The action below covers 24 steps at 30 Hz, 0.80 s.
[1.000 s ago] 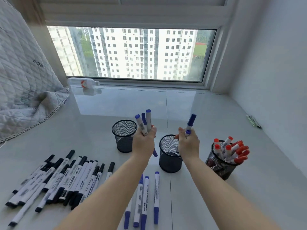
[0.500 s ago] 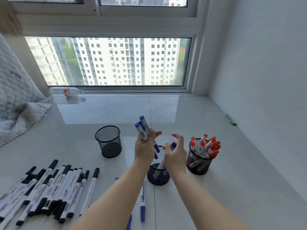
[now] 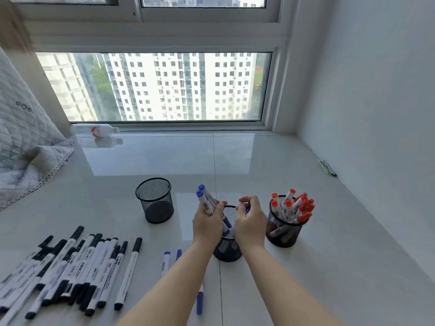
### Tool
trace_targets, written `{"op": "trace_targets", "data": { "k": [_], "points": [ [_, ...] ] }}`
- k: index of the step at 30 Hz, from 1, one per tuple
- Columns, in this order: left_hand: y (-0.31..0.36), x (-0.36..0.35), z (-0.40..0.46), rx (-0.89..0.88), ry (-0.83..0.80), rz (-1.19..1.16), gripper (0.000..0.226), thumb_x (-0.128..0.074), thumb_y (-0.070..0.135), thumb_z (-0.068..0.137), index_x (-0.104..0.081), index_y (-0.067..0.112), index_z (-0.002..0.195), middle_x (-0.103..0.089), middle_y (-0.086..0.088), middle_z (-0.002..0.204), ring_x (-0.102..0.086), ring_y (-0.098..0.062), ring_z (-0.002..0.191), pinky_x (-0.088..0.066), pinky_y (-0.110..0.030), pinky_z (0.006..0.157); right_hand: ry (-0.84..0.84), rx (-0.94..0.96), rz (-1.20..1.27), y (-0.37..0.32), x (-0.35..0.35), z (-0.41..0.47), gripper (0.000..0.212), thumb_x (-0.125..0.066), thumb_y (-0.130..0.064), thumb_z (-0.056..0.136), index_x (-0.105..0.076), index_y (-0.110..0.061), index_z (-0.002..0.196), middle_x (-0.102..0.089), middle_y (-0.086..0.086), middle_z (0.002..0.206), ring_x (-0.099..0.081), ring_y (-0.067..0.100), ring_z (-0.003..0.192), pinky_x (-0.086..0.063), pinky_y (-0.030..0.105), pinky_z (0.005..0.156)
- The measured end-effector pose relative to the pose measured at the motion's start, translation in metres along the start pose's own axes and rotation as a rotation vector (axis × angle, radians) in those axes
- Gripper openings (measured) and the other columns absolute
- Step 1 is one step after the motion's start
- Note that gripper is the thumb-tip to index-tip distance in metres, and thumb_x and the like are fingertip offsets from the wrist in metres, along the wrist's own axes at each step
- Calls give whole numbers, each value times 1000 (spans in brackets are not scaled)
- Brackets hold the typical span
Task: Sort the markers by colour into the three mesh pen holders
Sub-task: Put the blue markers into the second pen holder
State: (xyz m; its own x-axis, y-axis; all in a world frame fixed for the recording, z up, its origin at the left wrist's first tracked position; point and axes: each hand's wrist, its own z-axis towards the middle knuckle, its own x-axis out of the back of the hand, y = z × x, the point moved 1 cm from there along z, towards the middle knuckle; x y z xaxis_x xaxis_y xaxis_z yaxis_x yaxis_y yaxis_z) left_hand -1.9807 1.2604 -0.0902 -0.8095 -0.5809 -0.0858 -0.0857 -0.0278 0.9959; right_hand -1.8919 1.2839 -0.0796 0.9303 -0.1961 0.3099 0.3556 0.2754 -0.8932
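Three black mesh holders stand in a row on the pale surface. The left holder (image 3: 155, 201) looks empty. The right holder (image 3: 282, 234) is full of red-capped markers (image 3: 292, 205). Both hands hover over the middle holder (image 3: 227, 251). My left hand (image 3: 207, 223) grips a few blue markers (image 3: 204, 200) with their caps up. My right hand (image 3: 250, 220) is curled over the holder's mouth, a blue marker cap (image 3: 247, 208) showing between its fingers. Several black markers (image 3: 70, 267) lie at the lower left. A few blue markers (image 3: 200, 300) lie under my left forearm.
A clear bottle (image 3: 94, 131) lies by the window sill at the back left. A quilted blanket (image 3: 23, 149) covers the left edge. Two green pens (image 3: 327, 167) lie against the white wall on the right.
Both hands came down and together over the middle holder. My right hand lowered its blue marker to the holder's mouth. The camera view shifted right.
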Motion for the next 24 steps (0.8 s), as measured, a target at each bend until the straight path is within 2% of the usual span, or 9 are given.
{"op": "trace_targets", "data": {
  "k": [3,5,8,12,14,16,19,21,24],
  "points": [
    [1,1,2,-102,61,155,19,-62,13,84,-48,25,88,-66,0,87,-60,-4,69,-44,-9,56,17,4,-48,0,-2,1,9,-50,-5,90,-58,-7,93,-56,1,87,-51,13,80,-39,20,70],
    [3,1,2,-165,95,222,28,-66,21,83,-44,28,98,-63,6,83,-59,-3,69,-42,-7,55,19,-8,-54,0,-3,1,10,-50,-4,89,-58,-7,93,-56,1,89,-50,13,81,-38,19,71],
    [5,2,3,-216,99,199,34,-61,34,86,-43,32,114,-59,9,85,-59,-5,75,-41,-10,60,20,-21,-56,0,-3,1,10,-49,-3,88,-58,-7,92,-56,1,89,-51,14,81,-40,22,72],
    [7,6,6,-336,109,315,31,-54,29,91,-49,35,121,-60,11,89,-60,-9,74,-43,-16,62,23,-12,-68,1,-4,3,10,-50,-3,88,-58,-8,91,-58,3,89,-53,16,81,-45,28,74],
    [8,5,9,-327,64,422,20,-49,29,94,-61,31,110,-61,7,90,-61,-13,79,-43,-21,67,21,-19,-67,1,-5,4,10,-50,-4,88,-58,-8,91,-59,3,90,-52,15,82,-44,27,73],
    [9,6,11,-282,-7,521,25,-43,34,96,-66,28,103,-60,8,90,-59,-14,85,-42,-25,73,15,-24,-68,2,-5,5,9,-49,-6,89,-58,-8,93,-59,3,91,-51,14,82,-39,23,72],
    [13,15,11,-239,-143,585,35,-34,43,97,-62,31,113,-59,9,100,-56,-8,89,-39,-24,78,-53,-52,-106,1,-3,7,12,-48,-16,92,-57,-10,96,-59,3,95,-53,18,86,-39,26,72],
    [16,24,7,-225,-194,560,43,-28,51,94,-53,34,124,-57,7,112,-53,0,92,-35,-21,82,-173,-106,-103,-2,0,11,22,-45,-28,94,-56,-12,104,-59,4,104,-52,16,90,-39,27,76],
    [18,48,-1,-220,-128,435,64,-23,65,81,-50,29,126,-58,4,119,-53,-7,107,-37,-25,92,-264,-108,-152,-9,8,13,37,-40,-40,94,-51,-17,120,-53,4,118,-45,16,104,-34,28,86]
  ]
}}
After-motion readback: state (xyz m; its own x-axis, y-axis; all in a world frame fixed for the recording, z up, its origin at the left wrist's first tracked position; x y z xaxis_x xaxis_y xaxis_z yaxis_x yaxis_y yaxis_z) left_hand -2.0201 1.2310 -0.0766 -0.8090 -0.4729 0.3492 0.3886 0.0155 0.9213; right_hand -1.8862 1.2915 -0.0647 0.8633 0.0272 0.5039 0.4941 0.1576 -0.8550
